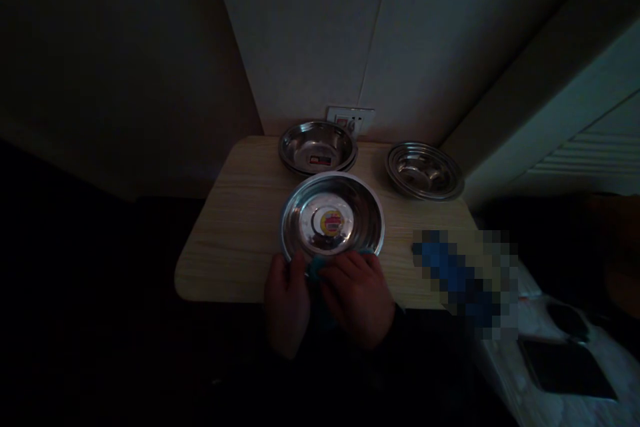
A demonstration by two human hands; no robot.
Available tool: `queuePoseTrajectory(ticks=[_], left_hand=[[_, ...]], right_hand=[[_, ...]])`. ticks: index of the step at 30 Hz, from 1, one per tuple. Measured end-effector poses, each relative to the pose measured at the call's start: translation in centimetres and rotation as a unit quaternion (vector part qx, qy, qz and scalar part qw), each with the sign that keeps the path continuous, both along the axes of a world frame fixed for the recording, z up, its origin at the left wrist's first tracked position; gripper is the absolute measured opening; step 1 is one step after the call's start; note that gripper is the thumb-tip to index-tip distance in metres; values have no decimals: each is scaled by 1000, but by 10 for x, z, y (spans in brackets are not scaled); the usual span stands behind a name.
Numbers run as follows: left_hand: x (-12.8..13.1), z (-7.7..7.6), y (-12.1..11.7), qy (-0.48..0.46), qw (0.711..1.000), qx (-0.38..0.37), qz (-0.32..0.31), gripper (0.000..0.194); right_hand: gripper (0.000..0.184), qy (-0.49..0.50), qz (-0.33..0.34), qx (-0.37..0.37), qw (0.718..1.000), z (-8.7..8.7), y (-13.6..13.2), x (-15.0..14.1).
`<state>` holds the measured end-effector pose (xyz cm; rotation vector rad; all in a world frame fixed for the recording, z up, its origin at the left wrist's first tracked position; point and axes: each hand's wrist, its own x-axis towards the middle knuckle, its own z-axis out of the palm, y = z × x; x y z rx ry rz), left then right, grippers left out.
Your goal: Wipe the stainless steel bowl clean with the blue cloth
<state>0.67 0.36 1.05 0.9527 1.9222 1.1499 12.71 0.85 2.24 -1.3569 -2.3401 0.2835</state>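
A shiny steel basin (306, 207) with a round yellow and red sticker (331, 221) inside is tilted slightly at the table's near edge. My left hand (287, 303) is closed on its near-left rim, thumb on top. A teal cloth (316, 267) is bunched under the fingers of my right hand (361, 295), which press it against the near rim. Most of the cloth is hidden by that hand. Dim light blurs the fingertips.
Behind the basin stands a stack of steel basins (295, 147); another stack (453, 180) is at the back right of the wooden table (225, 233). A wall socket (365, 119) sits behind. A pixelated blue object (450, 273) lies right, a dark flat object (567, 367) beyond.
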Motion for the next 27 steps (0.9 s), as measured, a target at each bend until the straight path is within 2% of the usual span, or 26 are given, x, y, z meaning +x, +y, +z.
queuePoseTrajectory(ticks=[3, 6, 9, 11, 18, 24, 27], left_hand=[[-2, -4, 0, -4, 1000, 15, -10, 30], [-5, -5, 0, -13, 1000, 11, -19, 32], [-7, -5, -1, -26, 999, 13, -19, 33], [-7, -5, -2, -32, 999, 13, -23, 33], [-4, -2, -4, -15, 999, 18, -43, 32], [-8, -6, -3, -41, 999, 21, -25, 34], [-7, -7, -3, -31, 999, 18, -23, 33]], right_hand=[[9, -35, 3, 30, 999, -1, -1, 20], [13, -39, -27, 70, 996, 1, -2, 46], [18, -18, -63, 84, 994, 4, -3, 58], [19, -19, -63, 72, 995, 5, -3, 53], [15, -28, 22, -27, 999, 4, 4, 1], [12, -77, 75, -28, 994, 7, 9, 12], [12, -75, 79, -23, 994, 7, 9, 11]])
